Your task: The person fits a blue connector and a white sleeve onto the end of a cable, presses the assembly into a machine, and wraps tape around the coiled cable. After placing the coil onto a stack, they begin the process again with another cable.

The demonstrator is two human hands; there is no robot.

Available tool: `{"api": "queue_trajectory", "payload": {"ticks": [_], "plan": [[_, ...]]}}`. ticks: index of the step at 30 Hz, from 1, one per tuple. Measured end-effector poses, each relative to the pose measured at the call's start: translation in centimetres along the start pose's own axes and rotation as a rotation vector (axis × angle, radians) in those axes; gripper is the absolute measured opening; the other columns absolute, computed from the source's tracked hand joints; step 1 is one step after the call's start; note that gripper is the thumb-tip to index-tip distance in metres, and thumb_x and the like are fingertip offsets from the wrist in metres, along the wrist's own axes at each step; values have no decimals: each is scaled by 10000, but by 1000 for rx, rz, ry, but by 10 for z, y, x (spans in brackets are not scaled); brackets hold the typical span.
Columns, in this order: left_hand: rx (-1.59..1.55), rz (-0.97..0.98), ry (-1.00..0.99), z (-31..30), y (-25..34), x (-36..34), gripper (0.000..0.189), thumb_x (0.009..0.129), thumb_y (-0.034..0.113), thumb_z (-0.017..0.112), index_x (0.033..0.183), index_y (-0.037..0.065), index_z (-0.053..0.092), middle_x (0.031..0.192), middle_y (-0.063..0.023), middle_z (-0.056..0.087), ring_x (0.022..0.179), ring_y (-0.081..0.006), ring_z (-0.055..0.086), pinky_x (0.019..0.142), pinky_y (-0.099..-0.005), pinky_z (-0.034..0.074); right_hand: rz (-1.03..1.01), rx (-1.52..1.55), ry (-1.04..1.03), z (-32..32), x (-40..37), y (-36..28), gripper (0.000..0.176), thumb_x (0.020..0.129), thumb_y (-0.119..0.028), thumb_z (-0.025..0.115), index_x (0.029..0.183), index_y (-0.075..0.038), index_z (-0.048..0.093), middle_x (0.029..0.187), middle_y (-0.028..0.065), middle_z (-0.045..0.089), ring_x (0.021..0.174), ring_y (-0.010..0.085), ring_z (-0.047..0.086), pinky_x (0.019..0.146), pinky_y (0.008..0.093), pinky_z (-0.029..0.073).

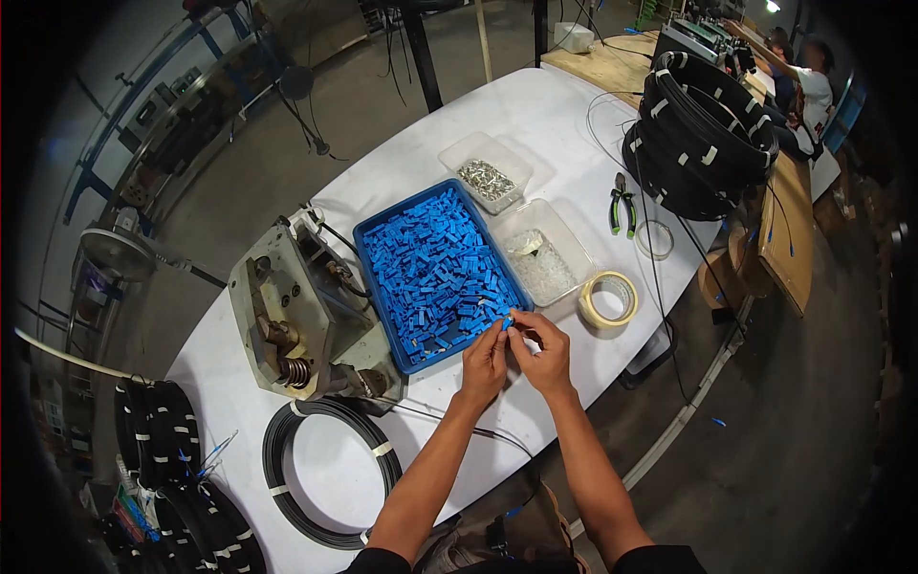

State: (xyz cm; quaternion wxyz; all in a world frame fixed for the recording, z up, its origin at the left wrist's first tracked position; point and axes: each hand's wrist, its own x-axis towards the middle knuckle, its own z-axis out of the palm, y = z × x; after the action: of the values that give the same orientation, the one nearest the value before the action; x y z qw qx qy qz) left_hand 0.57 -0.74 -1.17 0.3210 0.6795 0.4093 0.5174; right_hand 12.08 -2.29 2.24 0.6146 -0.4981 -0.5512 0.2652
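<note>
My left hand [485, 364] and my right hand [543, 354] meet at the lower right corner of a blue tray [394, 335]. Both are closed, with fingertips pinched around a small blue plastic piece [507, 323]. My fingers cover most of it. The tray is heaped with similar small blue plastic pieces [430, 263]. Behind my hands stands a clear container [569, 239] of small translucent parts. A roll of cream tape [608, 299] lies to the right of my right hand. A thin black cable [488, 433] runs below my hands.
Left of the tray stands a metal press-like machine [287, 316]. A black cable coil [277, 459] lies in front of it. Farther back are a tub of small metal parts [490, 179], pliers [622, 206] and stacked black cable coils [698, 143]. People [813, 96] sit at the far right.
</note>
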Motion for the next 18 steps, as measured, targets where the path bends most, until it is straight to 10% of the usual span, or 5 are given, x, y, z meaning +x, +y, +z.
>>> {"api": "queue_trajectory", "payload": {"ticks": [18], "plan": [[12,-106,-67,-2,5,2,210,952,72,527,1082,-73,606,932,-236,665,791,-373,661,686,-393,528,-69,-194,154,14,-18,10,277,858,-9,619,1133,20,633,949,153,686,816,228,684,725,308,544]]}}
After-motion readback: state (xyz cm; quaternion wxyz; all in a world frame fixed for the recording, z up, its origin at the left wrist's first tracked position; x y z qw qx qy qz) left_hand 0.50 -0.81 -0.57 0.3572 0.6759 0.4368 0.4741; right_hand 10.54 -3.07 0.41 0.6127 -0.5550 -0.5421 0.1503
